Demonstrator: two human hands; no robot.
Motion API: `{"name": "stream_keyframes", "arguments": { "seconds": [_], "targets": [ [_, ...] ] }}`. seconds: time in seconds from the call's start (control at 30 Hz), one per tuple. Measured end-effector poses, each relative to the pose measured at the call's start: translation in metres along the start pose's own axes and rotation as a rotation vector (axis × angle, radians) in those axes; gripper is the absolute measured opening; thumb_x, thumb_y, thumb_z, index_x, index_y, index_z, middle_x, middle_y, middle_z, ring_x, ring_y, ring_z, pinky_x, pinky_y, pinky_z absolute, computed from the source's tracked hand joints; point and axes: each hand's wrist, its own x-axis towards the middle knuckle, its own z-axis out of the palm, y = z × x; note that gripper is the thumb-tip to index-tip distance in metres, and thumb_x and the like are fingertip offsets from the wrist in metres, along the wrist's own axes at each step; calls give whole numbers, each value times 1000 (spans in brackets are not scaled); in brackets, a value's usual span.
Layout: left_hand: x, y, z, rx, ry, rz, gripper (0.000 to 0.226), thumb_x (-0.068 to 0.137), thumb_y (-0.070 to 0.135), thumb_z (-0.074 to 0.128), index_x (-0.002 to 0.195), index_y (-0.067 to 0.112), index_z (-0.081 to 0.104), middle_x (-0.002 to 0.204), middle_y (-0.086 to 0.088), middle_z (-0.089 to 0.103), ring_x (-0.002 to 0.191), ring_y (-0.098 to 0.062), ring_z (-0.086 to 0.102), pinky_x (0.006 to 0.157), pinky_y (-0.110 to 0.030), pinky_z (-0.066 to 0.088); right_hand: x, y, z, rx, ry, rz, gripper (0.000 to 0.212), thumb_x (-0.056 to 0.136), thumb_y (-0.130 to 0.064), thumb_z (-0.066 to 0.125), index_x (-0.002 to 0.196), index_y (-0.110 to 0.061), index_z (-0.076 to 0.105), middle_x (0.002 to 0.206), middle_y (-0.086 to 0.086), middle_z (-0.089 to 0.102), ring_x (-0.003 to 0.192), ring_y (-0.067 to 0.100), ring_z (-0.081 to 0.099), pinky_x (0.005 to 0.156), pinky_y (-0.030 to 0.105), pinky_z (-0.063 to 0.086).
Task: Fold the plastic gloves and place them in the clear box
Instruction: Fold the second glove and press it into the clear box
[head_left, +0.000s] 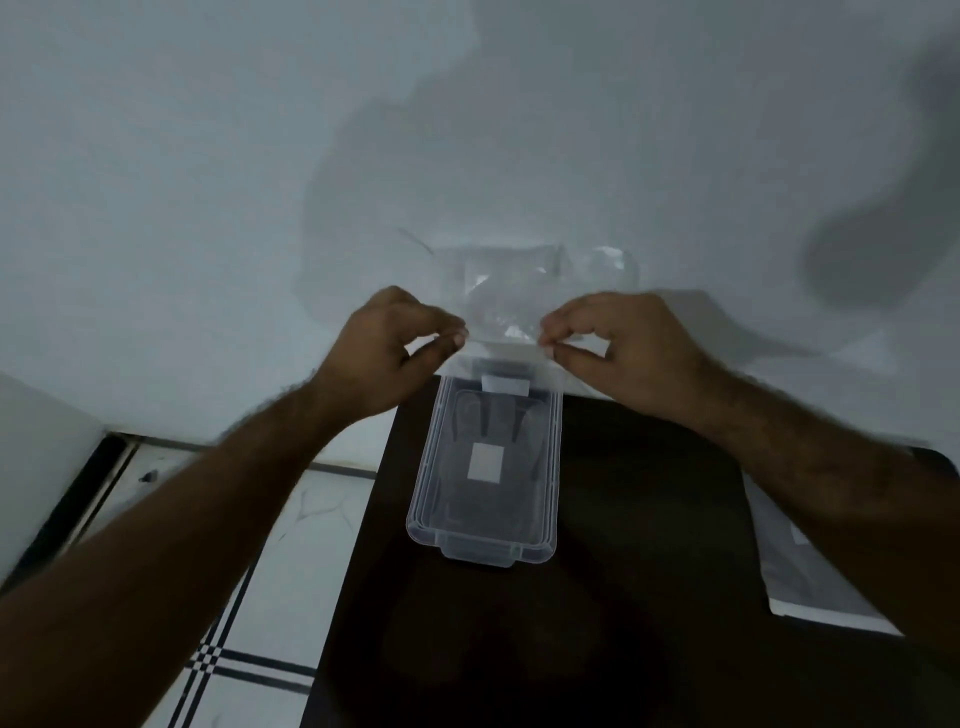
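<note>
A thin, see-through plastic glove (506, 291) is held up in the air in front of the white wall, just beyond the far end of the clear box. My left hand (387, 353) pinches its lower left corner and my right hand (618, 348) pinches its lower right corner. The clear box (423, 499) lies open-topped on the dark table below my hands, with a white label on its bottom. A flat glove outline shows faintly inside or under the box; I cannot tell which.
The dark table (649, 597) stands against a white wall (208, 208). A flat packet or stack of plastic gloves (795, 577) lies at the table's right edge, partly under my right forearm. Tiled floor (270, 597) shows left of the table.
</note>
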Motion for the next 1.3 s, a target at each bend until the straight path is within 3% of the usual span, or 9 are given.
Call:
{"name": "stream_keyframes", "arguments": {
  "seconds": [0.1, 0.2, 0.33, 0.5, 0.63, 0.87, 0.97, 1.1, 1.3],
  "targets": [
    [-26, -10, 28, -15, -45, -37, 30, 102, 39, 63, 113, 20, 83, 108, 8, 82, 93, -21, 61, 79, -46, 56, -18, 9, 25, -23, -106, 25, 16, 94, -18, 77, 109, -17, 81, 108, -5, 80, 99, 9, 73, 94, 40, 60],
    [-44, -18, 47, -30, -76, -51, 33, 102, 41, 60, 110, 19, 83, 102, 7, 82, 91, -18, 59, 76, -42, 55, -31, 14, 46, -76, -212, 38, 17, 96, -21, 73, 111, -21, 81, 110, -7, 79, 99, 10, 71, 94, 35, 57],
    [-66, -28, 69, -26, -166, -24, 31, 100, 39, 61, 106, 19, 84, 105, 9, 82, 94, -2, 48, 83, -9, 38, -50, 18, 74, -141, -339, 62, 19, 97, -25, 68, 111, -22, 80, 109, -7, 79, 98, 10, 69, 88, 30, 54],
    [-89, -37, 94, 28, -325, -76, 29, 99, 43, 63, 105, 24, 84, 101, 9, 80, 96, -13, 60, 81, -34, 54, -71, 27, 107, -163, -419, 117, 22, 99, -28, 62, 108, -19, 80, 104, -3, 79, 95, 15, 70, 83, 31, 54],
    [-98, -41, 105, 102, -455, -134, 29, 97, 49, 63, 107, 30, 83, 104, 8, 79, 102, -17, 61, 88, -42, 53, -86, 36, 130, -206, -445, 105, 30, 100, -33, 51, 101, -19, 77, 90, -1, 77, 83, 17, 69, 78, 40, 57],
    [-106, -35, 114, 288, -611, -59, 26, 97, 42, 61, 108, 34, 83, 102, 13, 78, 115, -20, 58, 101, -44, 35, -98, 36, 159, -374, -571, -102, 25, 98, -25, 51, 92, -14, 73, 80, 6, 72, 72, 25, 69, 76, 44, 59],
    [-103, -31, 115, 378, -703, -34, 23, 100, 42, 63, 111, 36, 82, 119, 13, 77, 137, -19, 52, 114, -47, 27, -96, 30, 167, -479, -690, -127, 15, 97, -22, 66, 103, -12, 74, 92, 10, 76, 85, 28, 74, 88, 49, 61],
    [-101, -32, 123, 505, -850, 35, 22, 100, 47, 62, 111, 40, 80, 126, 14, 76, 151, -21, 45, 125, -57, 11, -92, 23, 176, -590, -777, -114, 28, 98, -25, 69, 123, -13, 69, 115, 12, 74, 108, 32, 72, 104, 51, 54],
    [-101, -30, 131, 586, -988, 69, 25, 102, 46, 60, 119, 38, 77, 129, 14, 76, 155, -23, 40, 123, -67, -16, -80, 17, 178, -532, -867, -22, 29, 98, -27, 68, 123, -13, 68, 110, 9, 72, 102, 27, 71, 92, 41, 57]
  ]
}}
